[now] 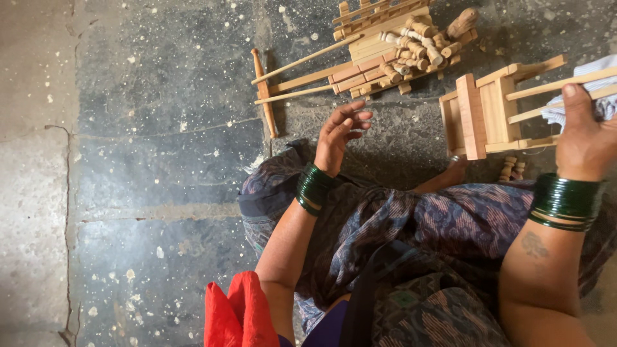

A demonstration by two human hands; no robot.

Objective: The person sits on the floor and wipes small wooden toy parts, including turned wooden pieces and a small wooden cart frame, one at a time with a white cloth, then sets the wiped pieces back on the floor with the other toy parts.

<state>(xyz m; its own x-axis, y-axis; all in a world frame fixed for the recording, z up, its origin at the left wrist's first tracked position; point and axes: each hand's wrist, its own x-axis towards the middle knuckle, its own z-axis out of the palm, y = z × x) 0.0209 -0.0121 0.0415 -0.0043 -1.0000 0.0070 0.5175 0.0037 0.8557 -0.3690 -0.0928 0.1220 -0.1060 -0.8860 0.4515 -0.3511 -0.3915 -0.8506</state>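
My left hand (339, 133) hovers open above the stone floor, fingers apart, holding nothing, a little below a small wooden toy cart (366, 61) loaded with several turned wooden pegs (418, 45). My right hand (583, 138) grips a second unpainted wooden cart frame (483, 115) by its long shafts, with a striped white cloth (601, 87) pressed under the fingers. Green bangles sit on both wrists.
The grey stone floor (160, 160) is speckled with white spots and cracked on the left. Two small wooden pegs (511, 170) lie by my knee. My patterned dark garment (418, 244) covers my lap, and a red cloth (238, 315) shows at the bottom.
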